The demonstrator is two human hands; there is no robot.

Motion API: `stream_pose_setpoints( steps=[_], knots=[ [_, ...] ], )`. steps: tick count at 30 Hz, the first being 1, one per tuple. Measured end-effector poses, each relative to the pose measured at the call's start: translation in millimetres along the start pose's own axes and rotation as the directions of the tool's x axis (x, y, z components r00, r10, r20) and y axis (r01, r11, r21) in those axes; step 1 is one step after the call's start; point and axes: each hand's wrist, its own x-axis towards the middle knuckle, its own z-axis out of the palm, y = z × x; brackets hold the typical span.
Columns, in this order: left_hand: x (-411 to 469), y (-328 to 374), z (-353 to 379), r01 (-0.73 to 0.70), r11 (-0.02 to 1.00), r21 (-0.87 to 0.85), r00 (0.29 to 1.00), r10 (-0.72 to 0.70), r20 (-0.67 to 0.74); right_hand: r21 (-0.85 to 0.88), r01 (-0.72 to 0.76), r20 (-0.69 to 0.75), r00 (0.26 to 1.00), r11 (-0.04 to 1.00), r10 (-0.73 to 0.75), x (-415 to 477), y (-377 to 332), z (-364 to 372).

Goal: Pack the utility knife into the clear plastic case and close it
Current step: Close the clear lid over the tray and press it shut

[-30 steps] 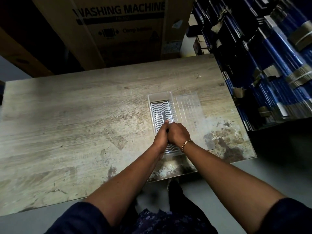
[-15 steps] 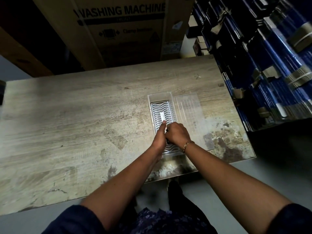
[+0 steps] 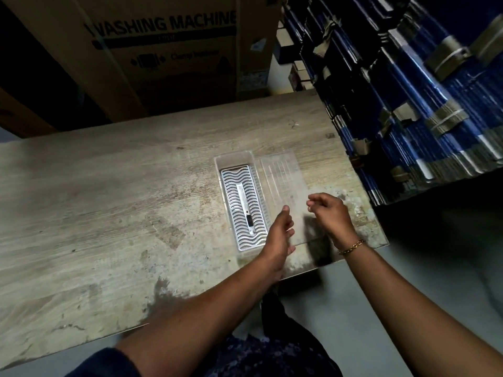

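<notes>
Utility knife (image 3: 245, 208) lying flat inside the clear plastic case (image 3: 234, 161), lengthwise along the middle of the wavy white insert (image 3: 231, 186), black slider end toward the near end of the case. Case base resting open on the worn wooden table (image 3: 109, 200), toward the table's right end, near its front edge. Transparent lid (image 3: 283, 175) lying flat on the table directly right of the case base, long edges side by side; case not closed. Left hand (image 3: 279, 235) positioned just right of the case's near end, over the seam between base and lid, fingers loosely extended and apart, holding nothing; contact with the plastic cannot be told. Right hand (image 3: 328, 212) positioned further right of the case, over the near part of the lid, fingers curled loosely with thumb and fingertips close together, nothing visibly gripped. Gold bracelet (image 3: 351, 247) on the right wrist. Cardboard box (image 3: 168, 50) printed "WASHING MACHINE" standing beyond the far edge of the table, behind the case. Stacked blue packages (image 3: 422, 91) to the right of the case, past the table's right end. No hand in contact with the knife.
</notes>
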Motion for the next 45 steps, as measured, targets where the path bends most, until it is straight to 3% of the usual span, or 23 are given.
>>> stream_pose_setpoints(
  steps=[9, 12, 15, 23, 28, 34, 39, 45],
  knots=[
    [57.7, -43.1, 14.7, 0.160, 0.987, -0.028, 0.987, -0.160, 0.016, -0.281, -0.140, 0.042, 0.987, 0.950, 0.158, 3.8, 51.0, -19.7],
    [141.7, -113.3, -0.8, 0.190, 0.982, -0.012, 0.974, -0.190, -0.126, -0.296, -0.149, 0.047, 0.984, 0.943, 0.170, 2.7, 57.1, -20.1],
    [169.3, -136.3, -4.5, 0.171, 0.984, 0.047, 0.971, -0.160, -0.178, -0.289, -0.146, 0.053, 0.984, 0.946, 0.168, 2.2, 60.6, -19.9],
    [62.1, -44.2, 24.9, 0.117, 0.991, 0.070, 0.987, -0.108, -0.118, -0.284, -0.156, 0.090, 0.978, 0.946, 0.188, 3.9, 62.6, -19.4],
    [27.3, -22.8, 29.3, 0.045, 0.991, 0.122, 0.992, -0.030, -0.120, -0.181, -0.173, 0.074, 0.979, 0.968, 0.189, 10.9, 75.1, -26.7],
    [19.0, -12.9, 19.2, -0.094, 0.953, 0.289, 0.971, 0.151, -0.183, 0.120, -0.267, 0.101, 0.961, 0.956, 0.256, -0.5, 41.0, -32.8],
    [15.6, -1.9, -2.2, -0.160, 0.950, 0.268, 0.934, 0.234, -0.270, 0.261, -0.237, 0.123, 0.970, 0.936, 0.212, -8.2, 21.0, -30.3],
    [8.2, 15.9, -32.1, -0.351, 0.881, 0.317, 0.838, 0.447, -0.314, 0.354, -0.140, 0.141, 0.985, 0.925, 0.095, -19.5, -9.9, -12.7]
  ],
)
